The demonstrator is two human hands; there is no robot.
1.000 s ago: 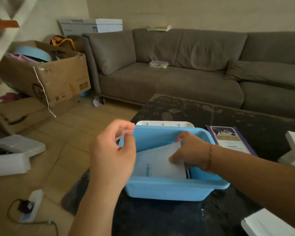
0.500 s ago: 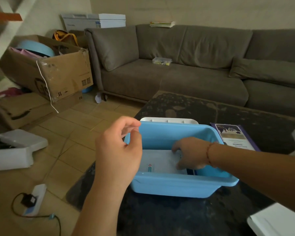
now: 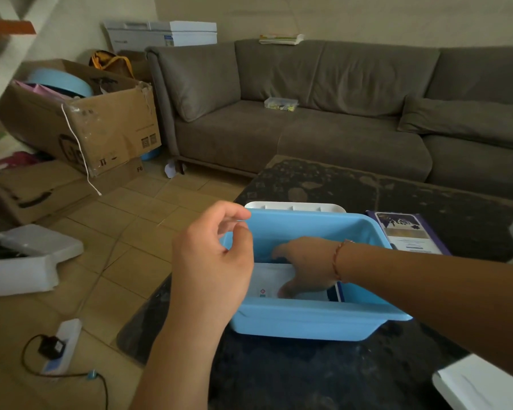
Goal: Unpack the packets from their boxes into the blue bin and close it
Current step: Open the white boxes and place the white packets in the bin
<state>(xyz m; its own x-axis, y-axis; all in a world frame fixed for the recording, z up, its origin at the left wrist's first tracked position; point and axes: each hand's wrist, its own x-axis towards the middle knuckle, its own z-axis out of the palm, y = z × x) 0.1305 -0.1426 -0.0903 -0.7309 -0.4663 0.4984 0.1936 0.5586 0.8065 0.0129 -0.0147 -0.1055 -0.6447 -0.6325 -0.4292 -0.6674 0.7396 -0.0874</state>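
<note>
Down at the near edge of the dark counter (image 3: 323,377), the left hand (image 3: 216,261) hovers beside the blue bin's (image 3: 308,324) left rim, fingers loosely curled, holding nothing. Inside the bin, the right hand (image 3: 305,266) presses flat, fingers released, on a white packet (image 3: 267,279) lying on the bin floor. That reads as the packing step, one packet being settled. Next, I'd judge, comes the lid: the white lid (image 3: 293,206) stands just behind the far wall, and the right hand must clear the rim first. Room is decent: a purple box (image 3: 409,232) sits at the far right, well apart from the lid, with bare counter stretching beyond toward the sofa (image 3: 308,128).
</note>
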